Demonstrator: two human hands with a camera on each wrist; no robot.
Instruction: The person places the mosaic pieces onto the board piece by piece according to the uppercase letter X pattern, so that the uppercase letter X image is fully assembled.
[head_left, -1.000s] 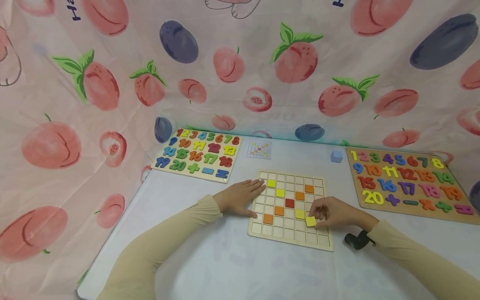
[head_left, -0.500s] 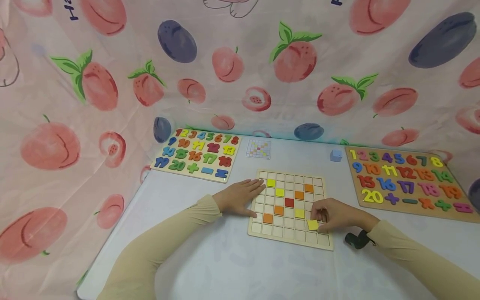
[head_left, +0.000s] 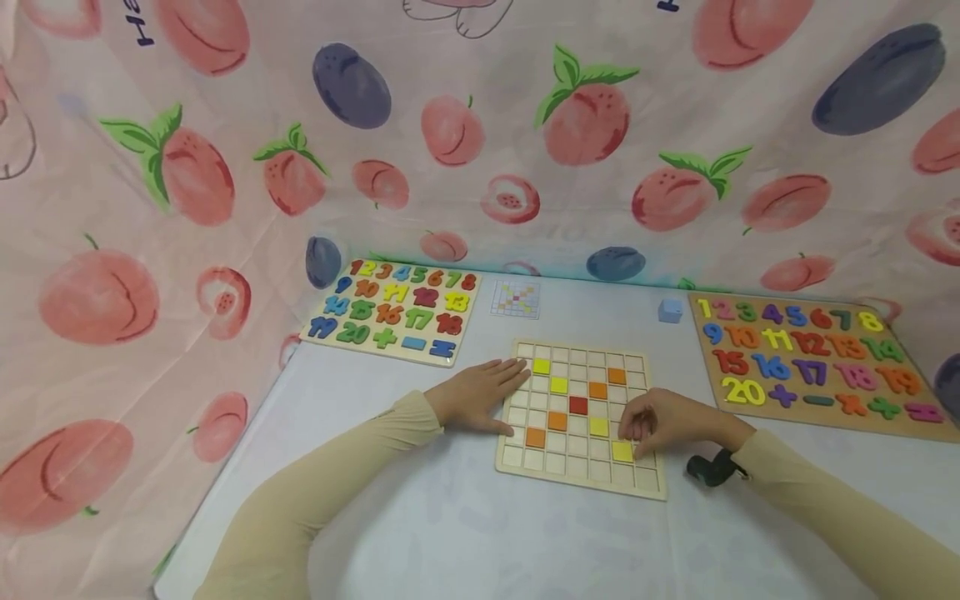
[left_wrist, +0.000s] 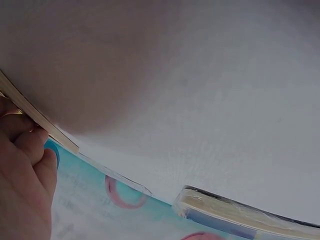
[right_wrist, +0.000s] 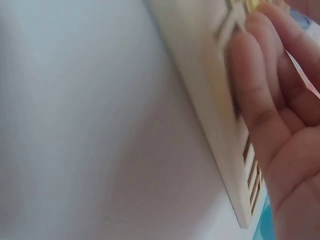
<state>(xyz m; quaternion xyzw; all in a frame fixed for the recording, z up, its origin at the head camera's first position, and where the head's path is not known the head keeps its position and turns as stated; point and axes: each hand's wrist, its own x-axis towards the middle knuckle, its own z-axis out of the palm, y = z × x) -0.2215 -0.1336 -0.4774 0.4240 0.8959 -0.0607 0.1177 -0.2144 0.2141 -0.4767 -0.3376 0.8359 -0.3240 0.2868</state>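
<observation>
A wooden grid board (head_left: 581, 483) lies on the white table with coloured square tiles in some cells. My right hand (head_left: 660, 423) is bent over its lower right part, thumb and fingertips at the edges of a yellow tile (head_left: 622, 452), which lies flat in line with a cell. In the right wrist view, the fingers (right_wrist: 250, 75) reach over the board's edge, a bit of yellow at their tips. My left hand (head_left: 480, 397) rests flat with fingers spread, fingertips on the board's left edge. Yellow, orange and red tiles, including a red tile (head_left: 578, 406), form two crossing diagonals.
A number puzzle board (head_left: 397, 315) lies at the back left and another number board (head_left: 817, 367) at the right. Between them are a small printed grid card (head_left: 515, 299) and a pale blue cube (head_left: 671, 311). A fruit-print curtain (head_left: 480, 167) hangs behind the table.
The yellow tile at my right fingertips moved slightly toward me, tilted, and now lies flat in line with the grid. My left hand has stayed in place.
</observation>
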